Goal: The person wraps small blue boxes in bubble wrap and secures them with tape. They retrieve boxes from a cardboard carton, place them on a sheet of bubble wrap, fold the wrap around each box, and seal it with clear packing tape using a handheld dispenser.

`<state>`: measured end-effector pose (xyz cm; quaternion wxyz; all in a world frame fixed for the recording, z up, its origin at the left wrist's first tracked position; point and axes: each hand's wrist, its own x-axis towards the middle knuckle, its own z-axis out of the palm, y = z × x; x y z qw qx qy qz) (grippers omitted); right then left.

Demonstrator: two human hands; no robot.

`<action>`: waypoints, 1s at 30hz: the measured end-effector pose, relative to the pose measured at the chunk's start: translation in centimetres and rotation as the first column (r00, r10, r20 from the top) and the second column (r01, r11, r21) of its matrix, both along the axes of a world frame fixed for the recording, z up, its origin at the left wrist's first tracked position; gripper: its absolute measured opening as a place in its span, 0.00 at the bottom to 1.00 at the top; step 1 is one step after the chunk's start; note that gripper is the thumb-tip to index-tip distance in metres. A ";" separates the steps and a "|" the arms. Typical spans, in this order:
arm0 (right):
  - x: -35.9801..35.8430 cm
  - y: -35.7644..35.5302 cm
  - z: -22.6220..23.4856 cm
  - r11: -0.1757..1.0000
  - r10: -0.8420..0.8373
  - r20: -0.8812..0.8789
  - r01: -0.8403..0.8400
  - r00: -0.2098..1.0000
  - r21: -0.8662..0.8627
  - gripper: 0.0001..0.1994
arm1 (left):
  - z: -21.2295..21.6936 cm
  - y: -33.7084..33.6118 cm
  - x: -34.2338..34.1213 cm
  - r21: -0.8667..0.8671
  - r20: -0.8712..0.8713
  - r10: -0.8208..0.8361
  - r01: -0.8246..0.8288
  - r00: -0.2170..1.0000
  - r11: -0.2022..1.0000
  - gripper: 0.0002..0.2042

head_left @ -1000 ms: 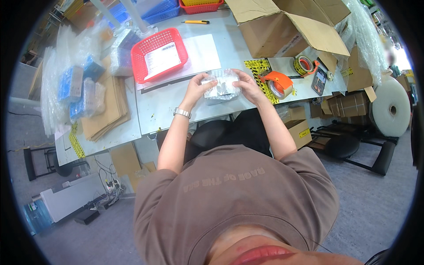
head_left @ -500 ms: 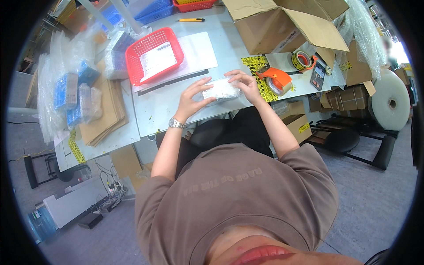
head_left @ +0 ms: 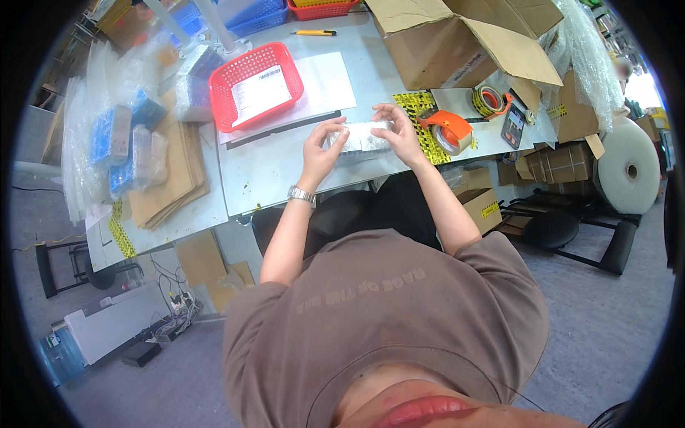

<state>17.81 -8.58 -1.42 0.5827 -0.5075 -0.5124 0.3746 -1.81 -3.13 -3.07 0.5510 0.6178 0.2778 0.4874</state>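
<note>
A small parcel (head_left: pixel 362 140) in shiny clear wrap, silvery white under the glare, lies lengthwise between the two hands at the near edge of the counter (head_left: pixel 267 175), to the right of the red basket (head_left: pixel 220 107) and nearer the person than it. The left hand (head_left: pixel 323 148) is at the parcel's left end, its fingers bent inward and the thumb pointing along the top. The right hand (head_left: pixel 402 137) is at the other end, fingers arched above it and thumb reaching in toward the parcel. The palms face each other, and both forearms angle up from bent elbows held apart; a metal watch (head_left: pixel 302 195) circles the left wrist. Glare and the small scale blur the contact, so I cannot tell whether the fingers of either hand are gripping the parcel or only resting against it.

Inside the red basket lies a printed slip (head_left: pixel 258 98), and white paper (head_left: pixel 330 78) spreads out to its right. A yellow utility knife (head_left: pixel 314 33) lies beyond the basket to the right. Farther right of the basket are an orange tape dispenser (head_left: pixel 451 127) and, beyond that, an open cardboard box (head_left: pixel 446 57). Left of the basket are wrapped blue boxes (head_left: pixel 110 135) and flat brown cardboard (head_left: pixel 165 196).
</note>
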 end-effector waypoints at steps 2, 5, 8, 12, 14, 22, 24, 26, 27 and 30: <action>-0.2 -0.3 0.8 0.995 0.040 0.094 -0.031 0.995 -0.095 0.19 | 0.3 0.7 0.5 -0.004 0.095 -0.039 0.039 0.995 0.999 0.14; -1.2 -1.7 1.0 0.947 0.063 0.164 -0.007 0.985 -0.321 0.34 | 2.5 2.1 1.1 0.304 -0.271 0.190 -0.104 0.943 0.947 0.20; -2.6 -1.9 0.2 0.931 -0.160 0.159 0.202 0.974 -0.303 0.44 | 3.1 3.4 1.0 -0.082 -0.703 -0.005 -0.074 0.712 0.994 0.28; -6.1 -3.7 1.1 0.936 -0.186 -0.143 0.131 0.972 -0.326 0.48 | 4.1 2.8 1.8 -0.073 -0.604 -0.101 0.072 0.790 0.995 0.29; -4.2 -3.9 1.1 0.948 -0.094 -0.244 0.012 0.965 -0.317 0.43 | 4.0 3.9 1.1 -0.079 -0.571 -0.210 0.201 0.794 0.976 0.29; 2.9 -2.4 1.8 0.874 0.468 0.062 -0.452 0.881 -0.177 0.26 | 5.9 2.1 2.6 -0.087 -0.513 -0.409 0.428 0.755 0.899 0.35; 3.0 -2.4 0.4 0.928 0.352 -0.010 -0.350 0.936 -0.129 0.20 | 6.1 1.3 2.2 -0.124 -0.449 -0.334 0.313 0.828 0.942 0.29; 2.5 -3.0 0.1 0.955 0.239 -0.070 -0.247 0.969 -0.166 0.19 | 4.7 0.9 0.8 -0.119 -0.362 -0.273 0.247 0.891 0.962 0.25; 2.1 -3.2 -0.1 0.969 0.186 -0.048 -0.191 0.981 -0.158 0.19 | 3.6 0.2 -0.2 -0.015 -0.348 -0.281 0.294 0.895 0.956 0.20; 0.7 -3.6 -0.6 0.991 0.124 -0.120 -0.130 0.985 -0.042 0.16 | 2.9 -1.9 -1.0 0.103 -0.257 -0.183 0.215 0.949 0.971 0.20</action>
